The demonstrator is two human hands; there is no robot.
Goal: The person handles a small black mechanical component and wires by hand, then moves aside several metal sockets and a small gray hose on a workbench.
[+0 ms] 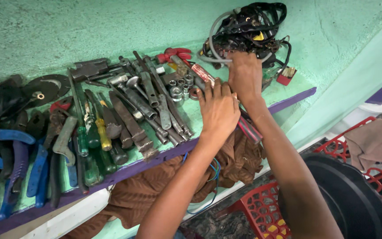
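Two bare hands, left [218,107] and right [245,75], are pressing a red-striped metal bar [249,128], grip unclear, beside tangled black wires [248,26] on the green ledge [288,90]; crowded steel sockets [180,90] could get knocked off.

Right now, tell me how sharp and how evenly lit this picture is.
Head view: soft, even daylight, no hard glare; the sockets and the left hand look crisp; the pliers at the left edge stretch and darken; the black tub is dim.

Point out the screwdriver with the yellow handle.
The yellow-handled screwdriver lies on the shelf between the green-handled ones and a dark chisel; its neighbours' handles are green.
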